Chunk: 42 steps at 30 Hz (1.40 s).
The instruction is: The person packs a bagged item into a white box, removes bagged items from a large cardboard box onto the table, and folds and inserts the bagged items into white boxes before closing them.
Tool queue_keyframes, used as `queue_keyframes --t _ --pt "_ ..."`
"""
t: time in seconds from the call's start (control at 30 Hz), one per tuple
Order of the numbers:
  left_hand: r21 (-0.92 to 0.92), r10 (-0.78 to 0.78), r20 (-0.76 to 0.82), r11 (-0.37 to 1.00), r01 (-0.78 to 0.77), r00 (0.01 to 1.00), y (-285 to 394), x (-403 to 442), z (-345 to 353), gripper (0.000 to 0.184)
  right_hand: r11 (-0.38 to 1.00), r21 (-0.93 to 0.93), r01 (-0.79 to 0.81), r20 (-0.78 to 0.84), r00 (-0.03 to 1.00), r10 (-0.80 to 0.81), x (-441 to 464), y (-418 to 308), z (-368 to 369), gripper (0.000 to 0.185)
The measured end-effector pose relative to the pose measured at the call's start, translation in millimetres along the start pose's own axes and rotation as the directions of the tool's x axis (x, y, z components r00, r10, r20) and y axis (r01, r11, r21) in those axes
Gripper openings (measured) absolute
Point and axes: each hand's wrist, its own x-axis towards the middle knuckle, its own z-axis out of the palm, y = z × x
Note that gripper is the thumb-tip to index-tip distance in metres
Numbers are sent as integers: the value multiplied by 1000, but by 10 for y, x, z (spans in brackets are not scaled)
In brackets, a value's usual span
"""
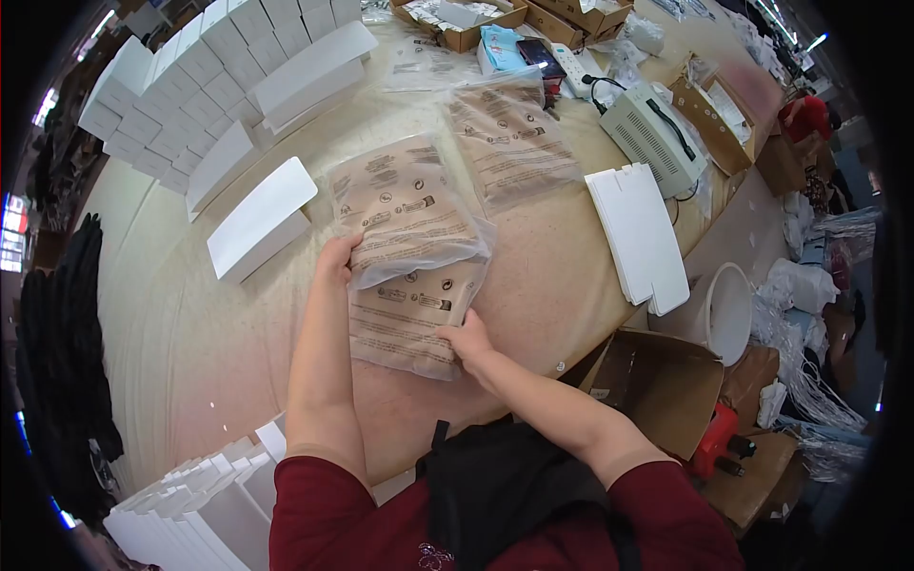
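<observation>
Two printed clear plastic bags with brown contents overlap on the table in front of me. My left hand [340, 259] pinches the left edge of the upper plastic bag [405, 205], thumb on top and the other fingers hidden beneath. The lower plastic bag [405, 328] sticks out nearer to me; my right hand [466, 340] grips its right edge, again with the thumb showing. Beyond them lies a third such bag [514, 138], touched by neither hand. An open-ended white box [262, 224] stands left of my left hand.
White boxes [209, 86] are stacked at the back left. Flat white cartons [638, 233] lie right, near a grey device [652, 138] with a handle. An open cardboard box [657, 381] and white bin [719, 309] stand beyond the table's right edge. Folded white cartons [205, 509] are lower left.
</observation>
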Motion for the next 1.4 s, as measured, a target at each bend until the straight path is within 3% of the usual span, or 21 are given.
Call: queue_keyframes --t 0.07,0.1,0.2,0.3,0.4,0.5,0.67,0.73,0.83,0.87,0.9,0.97,1.03,1.1,1.17,1.23,1.3,1.4 --pt "69 105 -35 992 -102 994 -56 57 -76 38 979 205 6 122 992 -32 -130 -239 -225 52" --pt "98 154 -53 984 -148 987 -141 78 -131 43 981 195 9 148 988 -38 -222 -412 -391 53" --pt "484 448 -106 803 -347 888 -484 161 -238 55 995 95 -1 202 979 -18 -603 -1091 -962 55" --pt "681 567 -165 658 -323 807 -707 -104 7 64 999 24 24 222 975 -29 -877 -1635 -1260 58" --pt "598 618 -131 673 -435 775 -997 -151 125 72 977 -160 141 277 956 -92 -1031 -2164 -1280 59" --pt "481 644 -134 707 -519 753 -992 -446 295 77 951 -153 267 387 902 -191 -1150 -2691 -1124 61" --pt "572 683 -116 639 -513 721 -1145 -838 391 79 870 -168 465 539 782 -313 -802 -3427 -1263 63" --pt "649 682 -71 586 -485 728 -1273 -976 360 74 885 -9 465 522 757 -392 -552 -3525 -1406 61" --pt "777 681 -23 473 -415 732 -1497 -1196 470 64 815 255 520 228 787 -574 82 -3195 -1629 63" --pt "809 690 -19 436 -394 724 -1541 -1335 531 60 790 35 611 -7 791 -612 399 -2993 -1728 63" --pt "841 701 -2 387 -378 714 -1564 -1465 571 56 758 -195 622 -240 719 -652 669 -2758 -1849 63" --pt "871 730 121 247 -425 672 -1654 -1684 708 50 775 -553 308 -420 700 -578 800 -2250 -2142 58" --pt "861 732 252 129 -492 633 -1725 -1856 930 45 818 -387 425 -347 755 -556 734 -1490 -2315 50" --pt "819 695 399 24 -574 598 -1836 -2060 1119 40 737 -501 453 -269 729 -630 266 -717 -2527 47" --pt "752 642 537 -70 -655 548 -1971 -2196 1339 37 874 -282 397 -256 846 -467 -216 24 -2934 50" --pt "652 552 670 -118 -749 497 -2147 -2366 1573 36 932 -275 236 -467 815 -344 -935 529 -3356 46" --pt "531 456 777 -108 -840 433 -2288 -2528 1899 35 938 -183 293 -675 656 -337 -1369 1405 -4082 41" --pt "332 250 923 -135 -934 292 -2520 -2777 2419 37 944 -318 82 -895 301 -328 -2290 2107 -5052 35"
